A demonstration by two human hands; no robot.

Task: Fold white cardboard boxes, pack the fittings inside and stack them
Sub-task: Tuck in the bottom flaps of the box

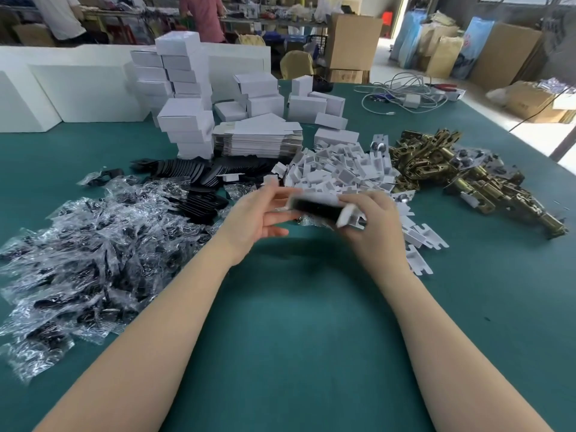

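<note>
Head view. The right hand point(372, 224) grips a blurred bundle point(318, 208), a black part with a white insert at its near end, held above the green table point(296, 322). The left hand point(254, 218) has its fingers straight and slightly spread, tips touching the bundle's left end. No box is in either hand: flat blanks point(258, 140) lie stacked beyond the piles, and folded boxes point(184, 88) stand behind them. Bagged parts point(93, 244) lie to the left, white inserts point(343, 173) straight ahead, brass fittings point(461, 173) to the right.

Risks, as judged: the left hand only steadies the bundle, so the insert may slip off the black part. A dropped piece would fall into the look-alike insert heap just beyond. Reaching for a blank passes over loose piles and near the tall, leaning box stacks, which a sleeve or wrist could topple.
</note>
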